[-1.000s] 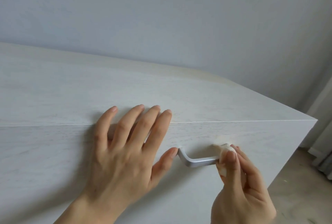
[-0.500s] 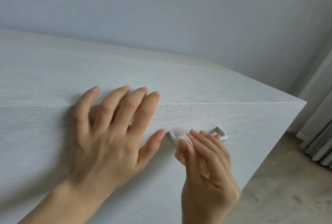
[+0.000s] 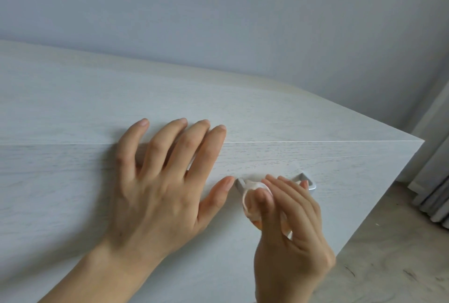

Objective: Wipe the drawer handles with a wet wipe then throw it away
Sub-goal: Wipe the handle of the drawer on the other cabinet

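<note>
A silver metal drawer handle (image 3: 306, 181) sits on the front of a white wood-grain drawer (image 3: 352, 181). My right hand (image 3: 289, 225) pinches a small white wet wipe (image 3: 251, 197) and presses it against the handle's left end; the fingers cover the handle's middle. My left hand (image 3: 160, 186) lies flat on the drawer front with fingers spread, their tips over the top edge, and its thumb tip ends just left of the handle.
The white dresser top (image 3: 170, 98) runs back to a pale grey wall (image 3: 218, 11). The dresser's right corner (image 3: 421, 142) stands over a light marbled floor (image 3: 388, 254). Grey curtains (image 3: 437, 193) hang at the right edge.
My right hand slid the wipe along the handle from its right end to its left end. My left hand kept its flat hold on the drawer front.
</note>
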